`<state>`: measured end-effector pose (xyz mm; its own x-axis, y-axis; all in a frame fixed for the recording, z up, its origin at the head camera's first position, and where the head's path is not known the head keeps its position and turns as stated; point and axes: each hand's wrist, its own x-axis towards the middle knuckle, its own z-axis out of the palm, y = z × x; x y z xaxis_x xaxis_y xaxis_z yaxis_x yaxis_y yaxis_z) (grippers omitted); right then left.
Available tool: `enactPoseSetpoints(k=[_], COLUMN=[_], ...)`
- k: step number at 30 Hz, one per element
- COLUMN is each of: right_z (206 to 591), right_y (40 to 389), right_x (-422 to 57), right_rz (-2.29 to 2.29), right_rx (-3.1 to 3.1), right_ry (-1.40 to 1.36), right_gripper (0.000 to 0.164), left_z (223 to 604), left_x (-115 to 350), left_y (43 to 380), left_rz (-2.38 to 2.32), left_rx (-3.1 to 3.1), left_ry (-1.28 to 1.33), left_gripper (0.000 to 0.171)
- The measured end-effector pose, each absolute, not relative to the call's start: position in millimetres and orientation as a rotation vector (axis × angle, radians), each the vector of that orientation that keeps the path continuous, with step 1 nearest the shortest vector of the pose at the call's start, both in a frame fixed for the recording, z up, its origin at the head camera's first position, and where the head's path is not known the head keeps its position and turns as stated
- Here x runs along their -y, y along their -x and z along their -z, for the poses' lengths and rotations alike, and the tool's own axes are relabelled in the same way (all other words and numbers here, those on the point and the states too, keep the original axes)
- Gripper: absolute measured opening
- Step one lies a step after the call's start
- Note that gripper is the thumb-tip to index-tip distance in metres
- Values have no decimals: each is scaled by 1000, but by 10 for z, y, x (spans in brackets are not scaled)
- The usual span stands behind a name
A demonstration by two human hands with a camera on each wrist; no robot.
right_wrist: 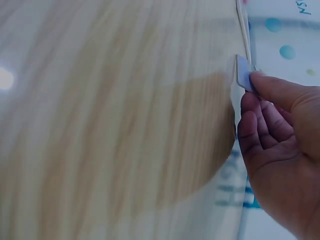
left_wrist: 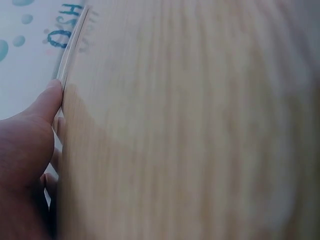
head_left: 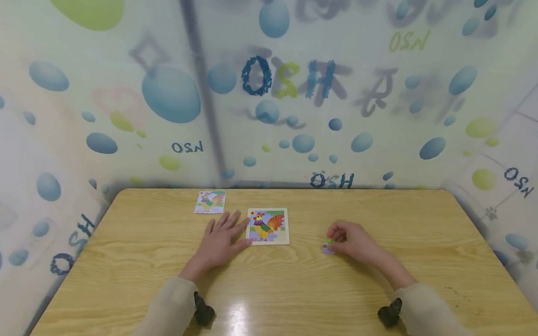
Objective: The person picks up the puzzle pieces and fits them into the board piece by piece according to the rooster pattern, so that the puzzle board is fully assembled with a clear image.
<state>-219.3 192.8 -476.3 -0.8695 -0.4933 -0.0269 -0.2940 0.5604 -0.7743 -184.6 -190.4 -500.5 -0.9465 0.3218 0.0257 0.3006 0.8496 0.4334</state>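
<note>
A square rooster jigsaw puzzle [head_left: 267, 225] in a pale frame lies flat on the wooden table. Its lower right corner shows a bare cream patch. Spread out on the tabletop, my left hand [head_left: 218, 241] has its thumb and a finger at the puzzle's left edge. To the right of the puzzle, my right hand [head_left: 355, 241] pinches a small purple puzzle piece [head_left: 327, 248] between thumb and finger. The right wrist view shows that piece [right_wrist: 243, 73] edge-on, with the other fingers curled below it. In the left wrist view the puzzle is mostly hidden.
A rooster picture card [head_left: 210, 202] lies behind the left hand, near the far edge of the wooden table [head_left: 286, 303]. A printed curtain [head_left: 272, 136] with blue and green spots hangs right behind the table and along both sides.
</note>
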Motion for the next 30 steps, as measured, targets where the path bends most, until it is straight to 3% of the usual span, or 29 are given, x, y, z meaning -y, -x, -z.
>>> enactPoseSetpoints(k=[13, 30], right_z=[4682, 4744], right_y=[2284, 2346], right_x=[-1326, -969], right_rz=[1324, 1359], right_rx=[-2459, -2464], right_ry=[698, 670], right_gripper=[15, 14], left_z=[5066, 5021], left_x=[1930, 1906], left_y=[1865, 1847], left_rz=[-704, -715], left_rx=[-2995, -2985], left_ry=[-524, -516], left_gripper=[65, 65])
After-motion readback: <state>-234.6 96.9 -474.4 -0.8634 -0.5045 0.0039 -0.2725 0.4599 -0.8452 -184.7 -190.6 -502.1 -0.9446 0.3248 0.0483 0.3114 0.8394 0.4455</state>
